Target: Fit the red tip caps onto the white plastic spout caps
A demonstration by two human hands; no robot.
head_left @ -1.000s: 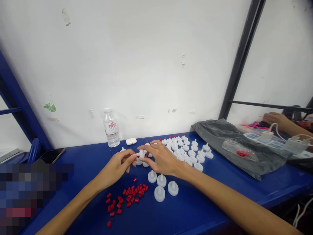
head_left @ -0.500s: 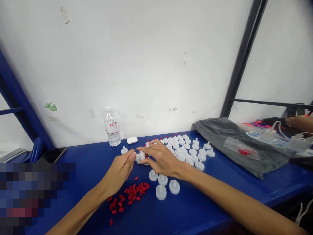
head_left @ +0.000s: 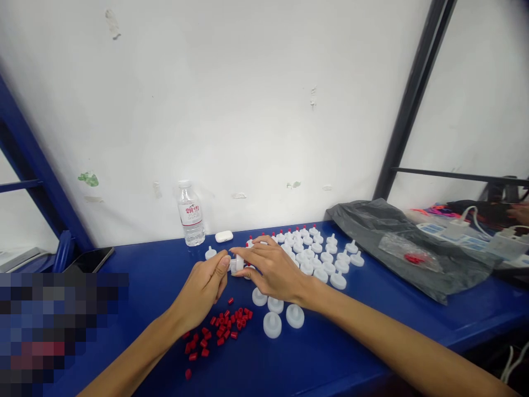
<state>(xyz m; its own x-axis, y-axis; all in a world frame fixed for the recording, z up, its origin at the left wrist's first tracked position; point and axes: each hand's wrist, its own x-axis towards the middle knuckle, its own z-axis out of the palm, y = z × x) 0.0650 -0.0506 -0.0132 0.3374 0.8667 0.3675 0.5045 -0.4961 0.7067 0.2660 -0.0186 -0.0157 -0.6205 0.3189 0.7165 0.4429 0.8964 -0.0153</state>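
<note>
Right hand [head_left: 273,270] grips white cap [head_left: 239,263] between thumb and fingers, cap on its side above table [head_left: 326,353], spout toward left hand [head_left: 203,284]. Left fingers closed on spout's end; anything else in them hidden. Red tubes [head_left: 234,334] scattered nearer, below left hand. Four capless spouts [head_left: 272,326] beside right wrist; more, some red-tipped, beyond it. Bottle [head_left: 192,218] at wall.

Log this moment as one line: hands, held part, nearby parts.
right hand: holds white spouted lid | left hand: closed at spout end | nearby: loose red caps, upright white lids
</note>
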